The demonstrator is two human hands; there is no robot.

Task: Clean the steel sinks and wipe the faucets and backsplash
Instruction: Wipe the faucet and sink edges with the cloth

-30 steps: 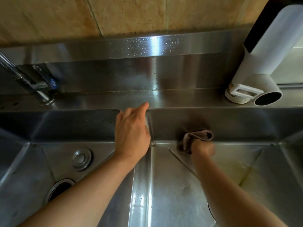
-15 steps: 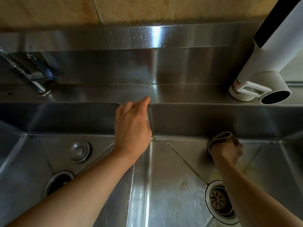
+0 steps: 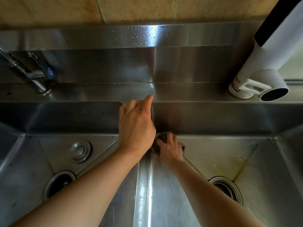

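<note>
Two steel sink basins lie below me, the left basin [image 3: 32, 161] and the right basin [image 3: 229, 154], split by a steel divider [image 3: 146, 185]. My left hand [image 3: 136, 123] rests on the far end of the divider, its fingers bent over the rim. My right hand [image 3: 170, 149] grips a brown cloth [image 3: 162, 137] and presses it into the far left corner of the right basin, just beside my left wrist. A chrome faucet [image 3: 32, 77] rises at the far left. The steel backsplash [image 3: 147, 40] carries water drops. Yellowish stains mark the right basin floor.
A white plastic faucet unit [image 3: 265, 63] with a dark round opening stands on the ledge at the far right. The left basin has a round plug [image 3: 80, 151] and an open drain [image 3: 60, 184]; the right basin has a strainer drain [image 3: 226, 189]. Tan tiles [image 3: 131, 9] line the wall.
My right hand has swept the cloth leftward along the right basin's back edge into the corner by the divider. My left hand stays on the divider.
</note>
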